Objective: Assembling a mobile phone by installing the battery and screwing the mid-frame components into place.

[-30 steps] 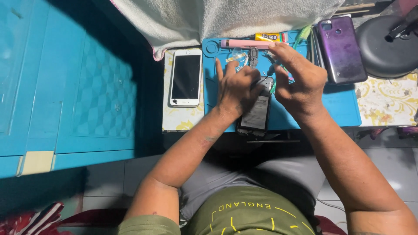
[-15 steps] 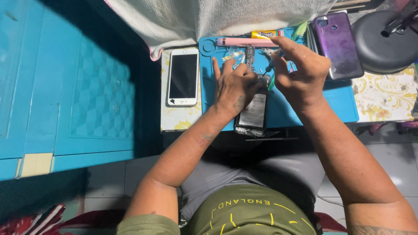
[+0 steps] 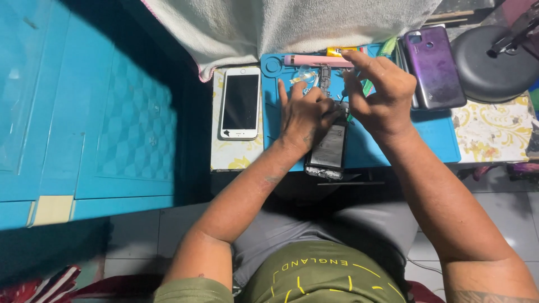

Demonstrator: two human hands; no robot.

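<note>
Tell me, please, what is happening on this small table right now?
A person sits at a blue work mat and works on an opened phone with its back removed. The left hand presses down on the phone's upper part, while the right hand is over its top end, fingers pinched together; whether they hold a small tool I cannot tell. A white phone lies face up to the left, and a purple phone cover lies to the right.
</note>
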